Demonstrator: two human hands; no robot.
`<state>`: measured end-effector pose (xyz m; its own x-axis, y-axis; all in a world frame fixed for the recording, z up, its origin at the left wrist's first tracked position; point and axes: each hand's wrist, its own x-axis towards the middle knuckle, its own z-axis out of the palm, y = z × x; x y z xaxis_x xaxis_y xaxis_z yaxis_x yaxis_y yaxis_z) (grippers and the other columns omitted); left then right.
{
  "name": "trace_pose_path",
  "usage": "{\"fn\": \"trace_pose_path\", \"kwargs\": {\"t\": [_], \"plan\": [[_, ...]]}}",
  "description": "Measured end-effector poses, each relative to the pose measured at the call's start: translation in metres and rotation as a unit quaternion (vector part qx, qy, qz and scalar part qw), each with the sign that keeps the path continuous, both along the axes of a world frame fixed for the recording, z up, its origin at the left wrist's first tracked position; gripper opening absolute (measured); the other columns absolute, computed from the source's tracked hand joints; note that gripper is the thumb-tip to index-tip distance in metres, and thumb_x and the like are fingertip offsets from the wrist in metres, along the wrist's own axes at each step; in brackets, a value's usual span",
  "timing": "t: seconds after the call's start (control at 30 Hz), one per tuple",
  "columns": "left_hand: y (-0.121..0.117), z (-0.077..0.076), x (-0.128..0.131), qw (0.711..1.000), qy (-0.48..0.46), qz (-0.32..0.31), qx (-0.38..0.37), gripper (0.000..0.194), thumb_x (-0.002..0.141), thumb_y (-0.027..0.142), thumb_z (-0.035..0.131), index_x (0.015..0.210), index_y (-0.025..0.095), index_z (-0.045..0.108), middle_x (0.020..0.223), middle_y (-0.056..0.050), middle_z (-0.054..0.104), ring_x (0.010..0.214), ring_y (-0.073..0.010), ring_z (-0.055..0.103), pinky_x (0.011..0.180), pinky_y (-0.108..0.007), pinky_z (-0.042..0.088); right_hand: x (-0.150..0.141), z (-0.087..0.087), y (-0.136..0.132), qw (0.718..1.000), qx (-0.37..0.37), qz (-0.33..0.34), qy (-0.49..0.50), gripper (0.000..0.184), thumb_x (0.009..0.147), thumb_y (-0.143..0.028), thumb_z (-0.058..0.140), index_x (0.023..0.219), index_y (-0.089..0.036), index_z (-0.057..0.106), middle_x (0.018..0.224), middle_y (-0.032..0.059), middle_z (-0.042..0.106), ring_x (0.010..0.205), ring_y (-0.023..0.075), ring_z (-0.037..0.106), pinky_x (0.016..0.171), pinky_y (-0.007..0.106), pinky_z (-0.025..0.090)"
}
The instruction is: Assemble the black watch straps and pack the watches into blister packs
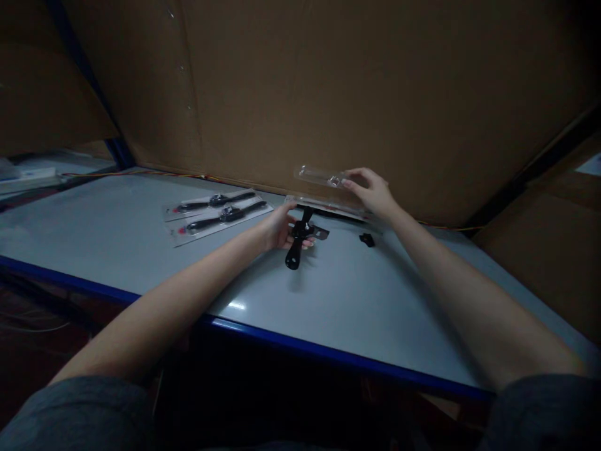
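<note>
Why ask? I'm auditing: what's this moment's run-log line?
left hand: on black tool | right hand: on clear plastic blister

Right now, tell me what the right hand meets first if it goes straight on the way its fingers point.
The clear plastic blister shell comes first: the fingers of the right hand are at its end, possibly already touching, though depth makes that hard to tell.

Dim, soft frame, dark corners. Small glare (236,305) on table (347,326) at 7 o'clock. Faint shadow under black part (295,254). Wide-angle bend at edges.
</note>
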<state>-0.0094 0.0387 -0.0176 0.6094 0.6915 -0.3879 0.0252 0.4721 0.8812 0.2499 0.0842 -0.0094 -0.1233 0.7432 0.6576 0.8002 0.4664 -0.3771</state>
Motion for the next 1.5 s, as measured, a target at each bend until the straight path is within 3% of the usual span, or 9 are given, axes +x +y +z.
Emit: {"fn": "trace_pose_path", "kwargs": {"t": [0.23, 0.53, 0.77, 0.93, 1.07, 1.2, 1.3, 1.4, 1.5], "plan": [[0.001, 0.012, -0.016, 0.99, -0.091, -0.11, -0.005, 0.08, 0.071, 0.072, 0.045, 0.117, 0.007, 0.051, 0.098, -0.022, 0.067, 0.096, -0.033, 0.064, 0.08, -0.045, 0.049, -0.033, 0.037, -0.08, 0.961, -0.042, 0.241, -0.128, 0.035, 0.082, -0.04, 0.061, 0.116, -0.029, 0.061, 0.127, 0.0014, 0.06, 0.12, 0.0228, 0.052, 0.103, 0.043, 0.034], [-0.022, 0.018, -0.01, 0.965, -0.009, -0.217, 0.147, 0.053, 0.062, 0.018, 0.078, 0.11, 0.014, 0.056, 0.094, -0.011, 0.07, 0.08, -0.0229, 0.07, 0.075, -0.039, 0.053, -0.038, 0.015, -0.103, 0.944, 0.028, 0.192, -0.266, 0.04, 0.082, -0.04, 0.062, 0.122, -0.036, 0.057, 0.135, -0.0007, 0.053, 0.134, 0.0239, 0.034, 0.107, 0.047, 0.022], [-0.025, 0.036, -0.005, 0.924, 0.061, -0.03, 0.375, 0.063, 0.055, 0.01, 0.079, 0.113, 0.013, 0.053, 0.082, -0.007, 0.067, 0.068, -0.0182, 0.067, 0.063, -0.031, 0.053, -0.043, 0.017, -0.121, 0.989, -0.036, 0.068, 0.129, 0.073, 0.076, -0.058, 0.06, 0.139, -0.036, 0.031, 0.144, 0.0061, 0.037, 0.131, 0.0286, 0.036, 0.101, 0.051, 0.035], [-0.029, 0.048, 0.0, 0.806, 0.03, 0.052, 0.589, 0.054, 0.06, 0.007, 0.072, 0.11, 0.015, 0.051, 0.089, -0.004, 0.067, 0.081, -0.017, 0.067, 0.07, -0.025, 0.051, -0.047, 0.03, -0.133, 0.778, -0.432, 0.237, 0.389, 0.079, 0.078, -0.077, 0.025, 0.126, -0.019, 0.047, 0.126, 0.0178, 0.054, 0.11, 0.031, 0.057, 0.088, 0.05, 0.047], [-0.033, 0.044, -0.003, 0.648, 0.133, 0.045, 0.749, 0.042, 0.07, 0.005, 0.058, 0.11, 0.019, 0.052, 0.096, -0.003, 0.068, 0.087, -0.0142, 0.066, 0.073, -0.021, 0.048, -0.043, 0.029, -0.13, 0.629, -0.578, 0.332, 0.399, 0.088, 0.077, -0.08, 0.019, 0.121, -0.01, 0.05, 0.116, 0.0206, 0.061, 0.097, 0.0291, 0.064, 0.081, 0.046, 0.052], [-0.035, 0.032, -0.004, 0.465, 0.227, -0.037, 0.855, 0.033, 0.078, 0.005, 0.047, 0.107, 0.019, 0.055, 0.085, -0.003, 0.069, 0.077, -0.0139, 0.066, 0.066, -0.022, 0.046, -0.044, 0.018, -0.128, 0.615, -0.603, 0.338, 0.379, 0.057, 0.084, -0.059, 0.045, 0.119, -0.013, 0.051, 0.098, 0.0127, 0.067, 0.078, 0.0219, 0.068, 0.07, 0.037, 0.056], [-0.035, 0.027, -0.001, 0.403, 0.223, -0.069, 0.885, 0.028, 0.085, 0.007, 0.042, 0.107, 0.016, 0.055, 0.088, -0.008, 0.068, 0.082, -0.0161, 0.065, 0.071, -0.026, 0.047, -0.052, 0.009, -0.134, 0.671, -0.566, 0.296, 0.376, 0.04, 0.081, -0.032, 0.062, 0.118, -0.022, 0.05, 0.088, 0.0039, 0.068, 0.076, 0.0189, 0.069, 0.071, 0.035, 0.057], [-0.035, 0.026, 0.001, 0.437, 0.2, -0.016, 0.877, 0.034, 0.082, 0.008, 0.047, 0.115, 0.015, 0.05, 0.111, -0.012, 0.063, 0.109, -0.0217, 0.057, 0.09, -0.036, 0.043, -0.059, 0.006, -0.138, 0.723, -0.518, 0.26, 0.376, 0.039, 0.078, -0.028, 0.067, 0.113, -0.024, 0.051, 0.083, 0.0023, 0.069, 0.074, 0.0183, 0.069, 0.069, 0.033, 0.057], [-0.028, 0.027, 0.0, 0.567, 0.174, 0.158, 0.79, 0.054, 0.074, 0.014, 0.06, 0.125, 0.018, 0.043, 0.136, -0.014, 0.044, 0.132, -0.0275, 0.034, 0.104, -0.044, 0.031, -0.059, 0.009, -0.136, 0.749, -0.47, 0.23, 0.407, 0.032, 0.076, -0.029, 0.069, 0.104, -0.022, 0.054, 0.081, 0.0031, 0.07, 0.069, 0.0165, 0.068, 0.064, 0.029, 0.057]]}}
